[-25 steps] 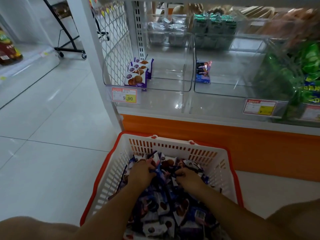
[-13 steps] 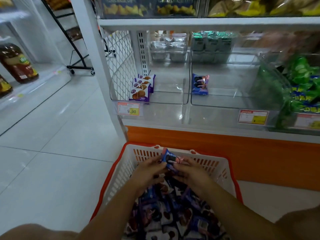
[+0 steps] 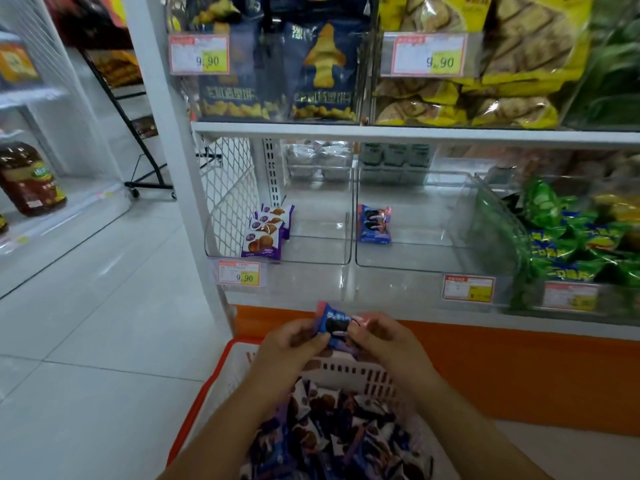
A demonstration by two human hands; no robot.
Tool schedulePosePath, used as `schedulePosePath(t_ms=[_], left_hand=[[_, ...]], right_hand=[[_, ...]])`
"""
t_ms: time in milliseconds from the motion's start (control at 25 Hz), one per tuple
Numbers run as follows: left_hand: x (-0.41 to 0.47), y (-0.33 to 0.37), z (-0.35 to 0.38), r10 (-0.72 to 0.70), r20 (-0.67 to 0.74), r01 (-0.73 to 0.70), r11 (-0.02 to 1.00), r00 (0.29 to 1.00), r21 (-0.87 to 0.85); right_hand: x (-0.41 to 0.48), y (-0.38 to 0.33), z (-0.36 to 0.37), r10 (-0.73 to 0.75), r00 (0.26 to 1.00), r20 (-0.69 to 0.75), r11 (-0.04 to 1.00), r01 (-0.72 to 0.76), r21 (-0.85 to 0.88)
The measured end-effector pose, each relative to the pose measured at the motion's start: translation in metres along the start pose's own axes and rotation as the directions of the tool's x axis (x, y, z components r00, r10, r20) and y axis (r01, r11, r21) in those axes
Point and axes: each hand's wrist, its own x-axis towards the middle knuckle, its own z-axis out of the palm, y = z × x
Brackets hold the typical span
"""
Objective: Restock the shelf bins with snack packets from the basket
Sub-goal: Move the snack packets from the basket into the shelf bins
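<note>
Transfer step: left hand [image 3: 289,344] and right hand [image 3: 384,337] together pinch one blue packet [image 3: 334,323] above the basket [image 3: 346,370]; next it likely goes into the middle bin [image 3: 408,261] holding a matching packet.

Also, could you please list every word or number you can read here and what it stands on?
"9.90": top-left price tag, on the blue bags' bin.
"9.90": top-right price tag, on the yellow bags' bin.
"9.90": lower-left price tag, below the purple biscuit packets.
Too blurred to read: lower-middle price tag, lower-right price tag, held blue packet, bottle label, print on the bags.
</note>
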Motion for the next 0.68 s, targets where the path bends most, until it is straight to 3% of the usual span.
schedulePosePath(t_ms=[120,240,360,440,560,680], left_hand=[[0.01,0.057,0.001,0.244,-0.017,-0.234,0.947,0.97,0.221],[0.034,0.095,0.003,0.451,0.023,-0.423,0.817,0.892,0.392],[0.08,0.103,0.003,0.512,0.138,-0.444,0.543,0.848,0.713],[0.111,0.1,0.004,0.483,0.22,-0.433,0.391,0.848,0.813],[0.146,0.093,0.006,0.461,0.313,-0.473,0.286,0.83,0.833],[0.158,0.082,0.007,0.465,0.344,-0.514,0.311,0.816,0.8]], right_hand=[[-0.001,-0.058,-0.019,-0.239,0.971,-0.012,0.945,0.229,-0.233],[0.028,-0.096,-0.048,-0.345,0.931,-0.122,0.925,0.315,-0.21],[0.094,-0.111,-0.089,-0.29,0.89,-0.353,0.936,0.186,-0.299],[0.139,-0.107,-0.109,-0.184,0.914,-0.36,0.913,0.024,-0.407],[0.193,-0.092,-0.115,-0.003,0.959,-0.284,0.82,-0.161,-0.549],[0.229,-0.078,-0.111,0.127,0.966,-0.226,0.845,-0.225,-0.485]])
